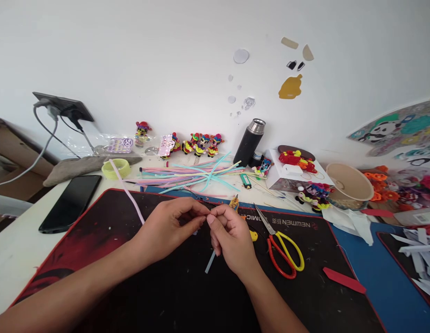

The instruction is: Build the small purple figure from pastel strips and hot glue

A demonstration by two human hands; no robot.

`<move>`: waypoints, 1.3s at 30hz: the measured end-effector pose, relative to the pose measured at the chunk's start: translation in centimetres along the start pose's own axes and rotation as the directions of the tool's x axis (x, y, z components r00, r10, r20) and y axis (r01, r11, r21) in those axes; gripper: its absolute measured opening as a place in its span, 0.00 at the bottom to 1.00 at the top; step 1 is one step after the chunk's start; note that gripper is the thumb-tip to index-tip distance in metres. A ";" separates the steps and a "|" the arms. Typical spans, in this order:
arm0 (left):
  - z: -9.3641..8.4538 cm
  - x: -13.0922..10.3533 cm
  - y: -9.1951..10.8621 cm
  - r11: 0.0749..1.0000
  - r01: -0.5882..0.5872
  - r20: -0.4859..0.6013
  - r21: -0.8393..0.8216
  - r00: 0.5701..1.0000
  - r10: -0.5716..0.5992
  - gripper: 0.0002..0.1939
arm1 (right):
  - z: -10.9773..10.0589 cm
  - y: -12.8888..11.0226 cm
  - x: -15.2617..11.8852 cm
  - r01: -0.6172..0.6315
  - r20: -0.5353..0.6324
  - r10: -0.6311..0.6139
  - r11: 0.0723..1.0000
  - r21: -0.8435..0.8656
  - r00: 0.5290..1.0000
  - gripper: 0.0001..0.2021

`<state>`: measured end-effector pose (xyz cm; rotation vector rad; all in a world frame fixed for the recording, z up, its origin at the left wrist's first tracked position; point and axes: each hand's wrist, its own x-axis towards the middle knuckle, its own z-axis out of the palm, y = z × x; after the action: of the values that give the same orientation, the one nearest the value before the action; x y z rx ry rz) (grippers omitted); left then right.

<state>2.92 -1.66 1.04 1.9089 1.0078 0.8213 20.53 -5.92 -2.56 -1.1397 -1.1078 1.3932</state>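
Observation:
Over the black mat, my left hand [169, 226] and my right hand [232, 236] meet fingertip to fingertip, both in a pinch. A lilac pipe cleaner [129, 196] runs out behind my left hand towards the upper left; its other end is hidden by the fingers. What lies between my right fingertips is too small to make out. Below my right hand a pale grey-blue strip [210, 262] shows; whether it is held or lying on the mat I cannot tell. Scissors [280, 245] with red and yellow handles lie partly open to the right.
Pastel pipe cleaners [187, 173] are heaped behind the mat [187, 296]. A phone [71, 203] and a yellow-green coil [115, 169] lie left. A black flask [249, 143], small dolls [201, 144], a white box [287, 178] and a bowl [350, 185] line the wall. A red strip [344, 280] lies right.

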 end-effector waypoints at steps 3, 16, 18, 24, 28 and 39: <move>-0.1 0.0 0.1 0.999 0.031 0.019 -0.022 0.999 -0.031 0.07 | 0.0 0.0 0.1 -0.003 0.003 0.002 1.000 0.011 1.000 0.16; -0.3 0.0 0.3 0.998 0.056 0.062 -0.033 0.997 -0.054 0.07 | 0.0 -0.1 0.2 -0.022 0.029 0.018 0.991 0.135 0.999 0.17; -0.3 -0.1 0.2 0.997 0.063 0.067 -0.034 0.996 -0.060 0.07 | -0.1 -0.1 0.2 -0.025 0.035 0.020 0.989 0.146 0.999 0.18; -0.3 0.0 0.3 0.989 0.100 0.087 -0.112 0.992 -0.090 0.07 | -0.1 -0.2 0.2 -0.044 0.048 0.037 0.984 0.172 0.998 0.19; -0.1 -0.1 0.1 0.969 0.151 0.100 -0.194 0.986 -0.134 0.06 | -0.1 -0.4 0.1 -0.042 0.051 0.034 0.984 0.174 0.998 0.19; 0.6 0.0 -0.4 0.843 0.265 0.142 -0.467 0.964 -0.225 0.08 | -0.1 -0.2 0.2 -0.029 0.047 0.022 0.987 0.159 0.999 0.19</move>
<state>3.32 -1.76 0.44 1.3418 0.8736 0.7524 20.62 -5.69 -2.42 -1.0149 -0.9972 1.5054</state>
